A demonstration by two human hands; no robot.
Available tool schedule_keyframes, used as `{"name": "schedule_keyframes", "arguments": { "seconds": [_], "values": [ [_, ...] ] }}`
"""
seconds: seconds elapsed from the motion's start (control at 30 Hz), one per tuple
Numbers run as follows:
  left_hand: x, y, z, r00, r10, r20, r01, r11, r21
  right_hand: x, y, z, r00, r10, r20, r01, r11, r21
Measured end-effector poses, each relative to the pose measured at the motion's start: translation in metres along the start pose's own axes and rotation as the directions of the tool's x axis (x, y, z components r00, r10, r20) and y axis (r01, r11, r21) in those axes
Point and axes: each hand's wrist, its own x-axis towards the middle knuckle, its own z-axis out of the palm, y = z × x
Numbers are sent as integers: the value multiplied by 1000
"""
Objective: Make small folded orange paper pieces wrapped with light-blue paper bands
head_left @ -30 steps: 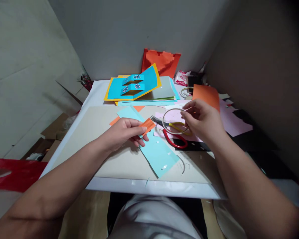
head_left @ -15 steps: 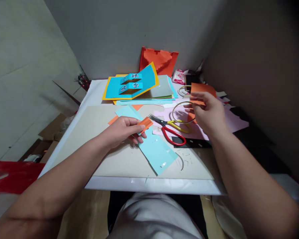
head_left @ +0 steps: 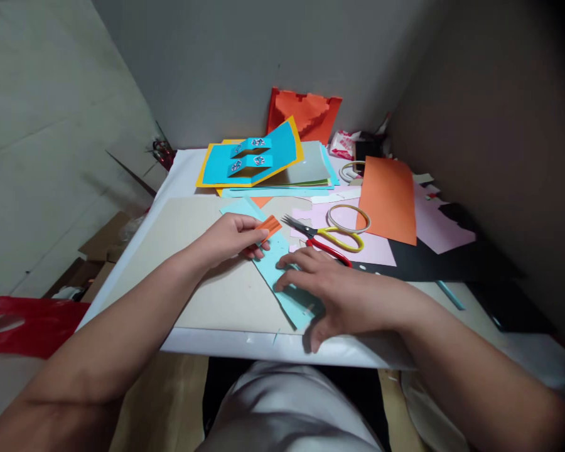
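many paper sheets point(head_left: 388, 201) on a white tabletop point(head_left: 188, 169)

Right hand point(head_left: 334, 295) on pale-blue paper strip point(head_left: 267, 262) (fingers spread)

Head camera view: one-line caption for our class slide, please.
Left hand holds an orange paper strip; right hand rests on a pale blue paper strip.

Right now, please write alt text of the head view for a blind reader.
The left hand holds an orange paper strip over a light blue strip on a beige board; the right hand rests on the blue strip, near red-and-yellow scissors.
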Motion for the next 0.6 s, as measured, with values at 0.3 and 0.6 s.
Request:
{"name": "schedule_keyframes", "arguments": {
  "seconds": [0.3, 0.6],
  "values": [
    [1, 2, -10, 996, 76, -45, -69, 986, 152, 8, -3, 8, 994, 0, -108, -9, 996, -88],
    [10, -10, -21, 989, 148, -17, -135, 938, 320, 7, -3, 13, 989, -42, -140, 21, 989, -149]
  ]
}}
